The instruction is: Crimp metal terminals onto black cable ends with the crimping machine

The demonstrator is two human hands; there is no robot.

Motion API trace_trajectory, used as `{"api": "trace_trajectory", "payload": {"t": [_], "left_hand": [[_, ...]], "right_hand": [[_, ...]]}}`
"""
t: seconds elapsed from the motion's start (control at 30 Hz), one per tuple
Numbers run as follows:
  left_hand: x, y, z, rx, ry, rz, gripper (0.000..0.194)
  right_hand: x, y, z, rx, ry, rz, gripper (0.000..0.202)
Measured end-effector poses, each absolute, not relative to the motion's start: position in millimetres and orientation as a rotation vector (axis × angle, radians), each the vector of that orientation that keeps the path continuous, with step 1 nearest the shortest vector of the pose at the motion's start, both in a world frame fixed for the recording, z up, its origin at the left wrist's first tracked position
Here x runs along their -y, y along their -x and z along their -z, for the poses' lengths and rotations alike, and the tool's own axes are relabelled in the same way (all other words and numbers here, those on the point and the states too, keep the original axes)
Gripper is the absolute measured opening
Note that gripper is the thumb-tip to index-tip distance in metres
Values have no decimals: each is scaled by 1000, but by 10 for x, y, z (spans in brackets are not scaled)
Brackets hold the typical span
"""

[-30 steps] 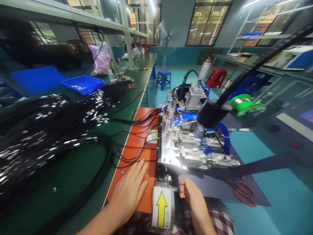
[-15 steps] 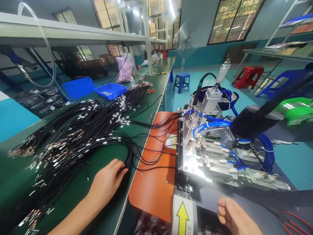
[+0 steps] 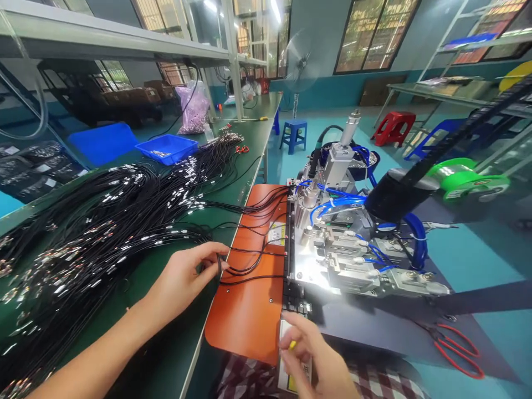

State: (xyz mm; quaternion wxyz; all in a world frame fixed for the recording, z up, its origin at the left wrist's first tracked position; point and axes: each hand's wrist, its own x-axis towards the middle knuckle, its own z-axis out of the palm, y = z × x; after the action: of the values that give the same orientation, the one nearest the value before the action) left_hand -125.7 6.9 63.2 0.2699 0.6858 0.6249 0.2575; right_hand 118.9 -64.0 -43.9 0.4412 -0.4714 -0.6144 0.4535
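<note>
My left hand (image 3: 187, 277) is at the green table's right edge, its thumb and fingers pinched on a black cable. Bundles of black cables (image 3: 137, 221) with white and bare tips cover the table to its left. Several cables run over the orange board (image 3: 249, 310) to the metal machine (image 3: 332, 244). My right hand (image 3: 310, 354) hovers over the white label with a yellow mark (image 3: 283, 363), below the board's right edge. Its fingers are curled, and whether anything is between them cannot be made out.
Red-handled pliers (image 3: 457, 349) lie at the lower right. A green spool (image 3: 457, 180) and a black cylinder (image 3: 394, 194) stand beside the machine. On the table are a blue tray (image 3: 166, 149), a pink bag (image 3: 193, 108) and red scissors (image 3: 242, 149). Stools stand behind.
My left hand has moved up and right to the board's edge, now pinching a cable. My right hand has moved left to the white label. The view has turned slightly right.
</note>
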Motion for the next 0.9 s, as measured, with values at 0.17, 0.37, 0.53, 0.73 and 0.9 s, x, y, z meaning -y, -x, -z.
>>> {"api": "trace_trajectory", "payload": {"t": [0.17,0.37,0.53,0.73,0.9], "left_hand": [[-155,1122,-626,-1965,-2219,-460,27],[-209,1015,-819,-2348,-2444,-120,52],[-226,926,-770,-2340,-2431,186,55],[-175,925,-564,-2282,-2435,330,53],[-1,1048,-393,-2205,-2423,436,44]], "right_hand": [[477,-930,418,2002,992,-684,67],[285,-575,87,2147,859,-451,65],[335,-400,-85,2224,748,-324,46],[278,-680,-211,1974,755,-460,23],[201,-1192,-129,1141,995,-1368,18]]}}
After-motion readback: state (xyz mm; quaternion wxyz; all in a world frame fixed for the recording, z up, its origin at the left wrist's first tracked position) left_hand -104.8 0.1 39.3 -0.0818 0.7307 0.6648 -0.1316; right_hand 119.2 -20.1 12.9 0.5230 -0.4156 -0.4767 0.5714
